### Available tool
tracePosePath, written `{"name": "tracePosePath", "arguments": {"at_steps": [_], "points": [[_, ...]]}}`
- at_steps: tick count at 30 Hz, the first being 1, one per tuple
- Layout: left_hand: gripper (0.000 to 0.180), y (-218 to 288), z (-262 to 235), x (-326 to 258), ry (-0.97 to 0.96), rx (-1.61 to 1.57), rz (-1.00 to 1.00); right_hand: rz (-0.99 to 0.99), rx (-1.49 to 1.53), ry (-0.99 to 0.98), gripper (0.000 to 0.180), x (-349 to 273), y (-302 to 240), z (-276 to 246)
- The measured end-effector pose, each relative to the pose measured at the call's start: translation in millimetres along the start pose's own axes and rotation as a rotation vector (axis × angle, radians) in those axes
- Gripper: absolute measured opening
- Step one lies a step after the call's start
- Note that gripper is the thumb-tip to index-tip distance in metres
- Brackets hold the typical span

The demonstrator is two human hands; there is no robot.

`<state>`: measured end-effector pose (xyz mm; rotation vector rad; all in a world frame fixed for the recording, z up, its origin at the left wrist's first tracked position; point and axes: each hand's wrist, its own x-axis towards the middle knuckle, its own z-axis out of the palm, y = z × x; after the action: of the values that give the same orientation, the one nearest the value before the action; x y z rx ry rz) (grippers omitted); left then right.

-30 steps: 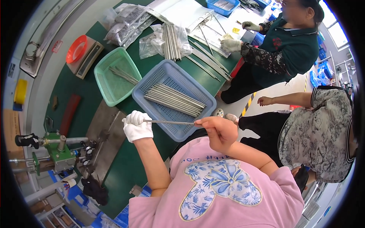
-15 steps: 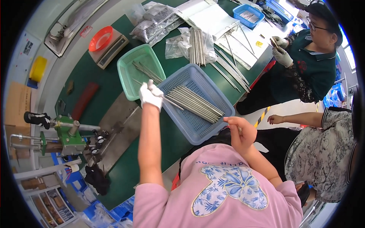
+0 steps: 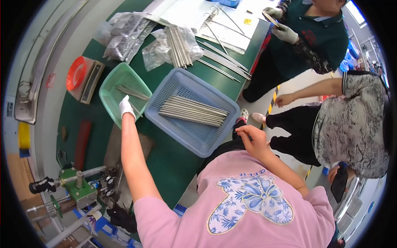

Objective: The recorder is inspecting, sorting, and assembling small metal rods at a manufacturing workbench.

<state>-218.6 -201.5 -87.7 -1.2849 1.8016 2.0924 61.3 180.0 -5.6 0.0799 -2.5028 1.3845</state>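
Here, largest first. Green work table (image 3: 165,161): its near edge runs on a slant past my lap, with bare green between that edge and the baskets.

Blue mesh basket (image 3: 192,109): sits near the table's edge, a flat layer of thin metal rods (image 3: 192,110) lying across its floor.

Green mesh basket (image 3: 124,93): just left of the blue one, rims close together; a few rods (image 3: 132,93) lie inside.

My left arm: stretched straight out over the table, forearm bare.

My left hand (image 3: 126,107): white-gloved, at the green basket's near rim, fingers curled shut on one thin rod (image 3: 135,110) whose tip slants toward the blue basket.

My right hand (image 3: 256,139): bare, drawn back off the table beside the blue basket's near corner, fingers loosely bent, holding nothing that I can see.
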Motion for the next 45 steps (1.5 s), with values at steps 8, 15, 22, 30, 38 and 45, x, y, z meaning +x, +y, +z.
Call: {"name": "tracePosePath", "arguments": {"at_steps": [8, 15, 22, 30, 38, 45], "points": [[0.021, -95, 102, -180, -1.026, 1.235, 1.655, 0.041, 0.012, 0.0, 0.01, -4, 8, 3], [0.02, -127, 143, -171, -1.177, 1.506, 1.363, -0.001, -0.017, 0.019, 0.009, -5, 11, -1], [0.011, -124, 142, -171, -1.139, 1.488, 1.574, 0.111, -0.015, 0.024, 0.006, -17, 24, -8], [0.013, -57, 119, -193, -0.625, 0.53, 1.641, 0.082, 0.01, -0.035, 0.007, -10, 25, -5], [0.033, -43, 19, -284, -0.243, -0.463, 1.175, 0.136, 0.091, -0.18, 0.008, 4, 17, 6], [0.023, -133, -14, -244, -0.049, -0.231, 1.072, -0.079, 0.053, -0.305, 0.009, 30, -21, 21]]}}
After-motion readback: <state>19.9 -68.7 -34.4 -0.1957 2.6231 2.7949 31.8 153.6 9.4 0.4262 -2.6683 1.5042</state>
